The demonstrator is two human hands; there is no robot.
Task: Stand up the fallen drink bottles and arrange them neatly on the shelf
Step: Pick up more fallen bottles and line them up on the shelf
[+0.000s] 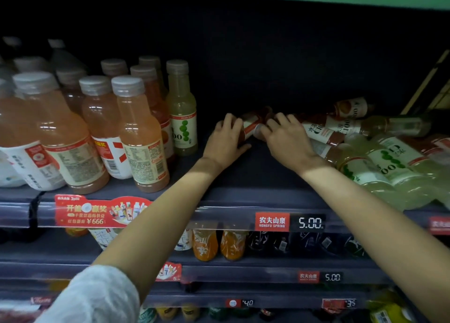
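Note:
A fallen red-labelled drink bottle (252,124) lies on its side deep on the dark shelf (243,176). My left hand (227,140) wraps round its body. My right hand (286,137) curls over its cap end (258,129). To the right, a heap of fallen bottles (353,132) lies on its side: red-labelled ones at the back, pale green ones (389,166) at the front. At the left, orange bottles (141,132) and one pale green bottle (182,110) stand upright in rows.
The shelf's front rail carries a red promo sticker (97,211) and a 5.00 price tag (289,222). Lower shelves hold orange and dark bottles (219,244). A dark gap separates the standing rows from the heap.

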